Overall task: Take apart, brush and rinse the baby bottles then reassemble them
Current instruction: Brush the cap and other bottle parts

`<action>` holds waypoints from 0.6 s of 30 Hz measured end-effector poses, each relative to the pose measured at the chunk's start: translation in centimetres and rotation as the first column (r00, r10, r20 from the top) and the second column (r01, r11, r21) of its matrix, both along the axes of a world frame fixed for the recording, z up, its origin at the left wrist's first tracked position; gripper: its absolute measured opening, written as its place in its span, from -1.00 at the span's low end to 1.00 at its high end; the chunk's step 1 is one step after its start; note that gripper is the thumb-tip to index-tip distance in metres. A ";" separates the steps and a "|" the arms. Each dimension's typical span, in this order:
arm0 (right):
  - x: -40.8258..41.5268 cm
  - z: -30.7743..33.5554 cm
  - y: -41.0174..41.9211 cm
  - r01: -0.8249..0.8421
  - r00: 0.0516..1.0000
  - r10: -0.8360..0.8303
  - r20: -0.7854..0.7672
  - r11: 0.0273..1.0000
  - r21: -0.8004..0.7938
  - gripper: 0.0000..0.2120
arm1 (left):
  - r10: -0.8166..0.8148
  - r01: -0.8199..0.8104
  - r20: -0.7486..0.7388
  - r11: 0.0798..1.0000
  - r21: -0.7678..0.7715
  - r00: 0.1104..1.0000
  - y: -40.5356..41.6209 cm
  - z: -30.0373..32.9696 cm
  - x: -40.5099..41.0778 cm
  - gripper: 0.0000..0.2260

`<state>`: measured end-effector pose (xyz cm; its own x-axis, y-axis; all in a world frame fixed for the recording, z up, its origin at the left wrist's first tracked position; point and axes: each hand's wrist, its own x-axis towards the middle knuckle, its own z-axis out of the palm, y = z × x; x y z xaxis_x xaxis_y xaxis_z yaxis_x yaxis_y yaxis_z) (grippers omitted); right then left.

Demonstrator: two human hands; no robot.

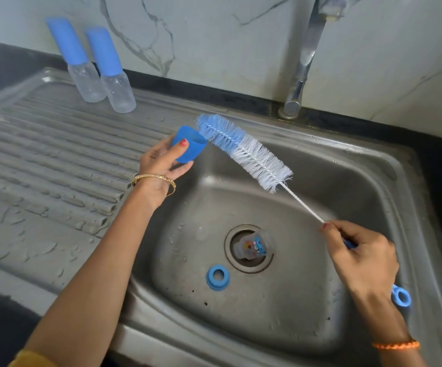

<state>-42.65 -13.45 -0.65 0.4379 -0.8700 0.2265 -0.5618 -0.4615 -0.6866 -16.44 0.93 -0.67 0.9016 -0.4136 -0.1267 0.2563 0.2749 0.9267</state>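
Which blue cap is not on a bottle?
The blue cap that the left hand holds over the sink; the other two caps sit on the bottles on the drainboard.

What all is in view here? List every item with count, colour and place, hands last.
baby bottles: two, clear with blue caps, upright on the drainboard, back left.
blue cap: one, held above the basin's left edge.
bottle brush: one, blue and white bristles, blue handle, slanting over the basin.
bottle body: one, clear with printed pattern, lying over the drain.
collar ring: one, blue, on the basin floor beside the drain.
tap: one, metal, behind the basin.
sink: one, steel, wet.
left hand: grips the blue cap.
right hand: grips the brush handle.
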 end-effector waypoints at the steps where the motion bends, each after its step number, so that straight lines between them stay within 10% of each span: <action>1: 0.0 0.0 0.0 0.009 1.000 -0.009 0.020 1.000 0.007 -0.68 | 0.030 -0.031 -0.029 0.999 -0.022 0.999 0.1 0.1 0.2 -0.89; 18: -0.2 -0.2 0.3 -0.183 0.971 0.150 -0.184 0.968 -0.175 -0.77 | 0.114 -0.118 -0.030 0.980 -0.159 0.993 -0.7 0.1 0.0 -0.86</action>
